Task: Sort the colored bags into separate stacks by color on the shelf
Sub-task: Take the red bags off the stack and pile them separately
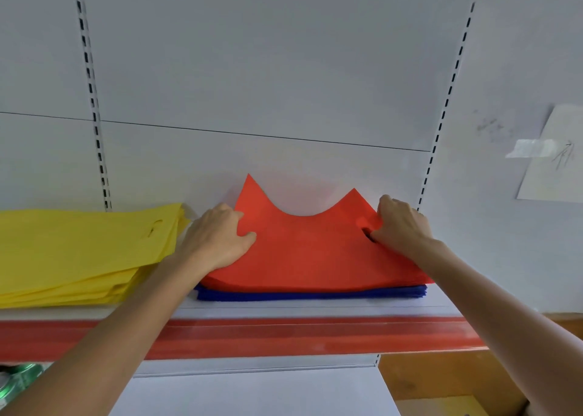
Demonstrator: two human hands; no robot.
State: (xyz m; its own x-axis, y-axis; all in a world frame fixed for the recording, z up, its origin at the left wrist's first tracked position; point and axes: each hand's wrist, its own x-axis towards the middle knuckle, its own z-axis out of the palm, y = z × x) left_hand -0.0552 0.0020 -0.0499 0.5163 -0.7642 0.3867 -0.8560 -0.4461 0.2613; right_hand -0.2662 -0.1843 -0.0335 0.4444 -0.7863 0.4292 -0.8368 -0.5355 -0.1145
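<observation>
Head view: red bags held at both sides on the shelf.
The left hand pinches their 9 o'clock edge, thumb on top; the right hand grips the 3 o'clock edge by the handle cut-out. They lie on a blue stack, far edge curling up the back panel. A yellow stack sits just beside at 9 o'clock.

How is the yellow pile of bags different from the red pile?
The yellow bags lie straight on the shelf; the red bags sit on blue bags. No hand touches the yellow bags; the left hand and right hand both grip the red bags. The yellow bags lie flat; the red bags' far edge bends up against the back wall. Both are stacks of thin bags on the same shelf.
</observation>
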